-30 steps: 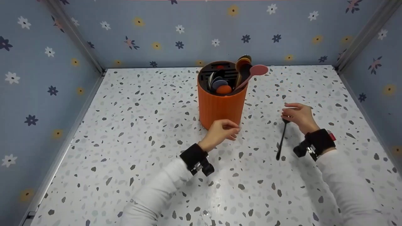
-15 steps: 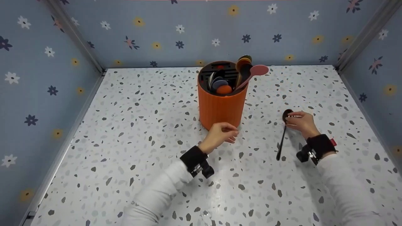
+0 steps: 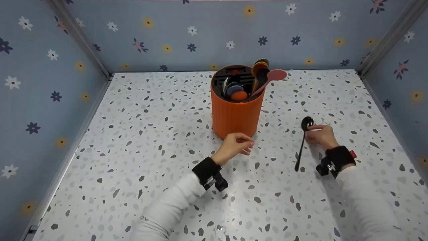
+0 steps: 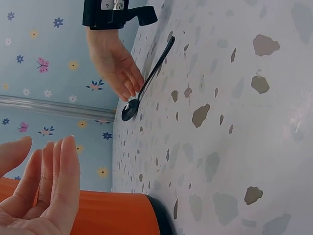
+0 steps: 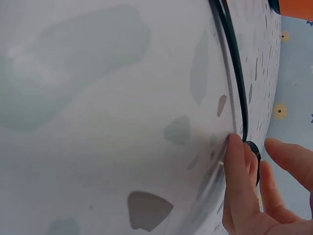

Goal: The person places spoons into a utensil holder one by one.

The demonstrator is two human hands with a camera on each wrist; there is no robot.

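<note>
A dark long-handled spoon [image 3: 300, 153] lies on the speckled tabletop at the right, bowl pointing to the back. My right hand [image 3: 321, 136] is at its neck just below the bowl. In the right wrist view the fingertips [image 5: 235, 142] are right at the neck, while the thumb [image 5: 288, 156] stands apart from them. My left hand [image 3: 234, 147] holds nothing; its fingers are relaxed in front of the orange utensil holder [image 3: 236, 118]. Several spoons stand in the holder, among them a pink spoon [image 3: 277, 75] leaning out to the right.
Flowered blue panels [image 3: 200, 36] wall in the back and both sides of the white speckled tabletop [image 3: 150, 134]. The holder's slotted dark top [image 3: 220, 78] faces up near the back middle. A black camera strap [image 3: 340, 159] is round each wrist.
My right hand has moved back toward me along the spoon, from over its bowl to its neck, uncovering the bowl. My left hand has lowered slightly. The spoon lies where it was.
</note>
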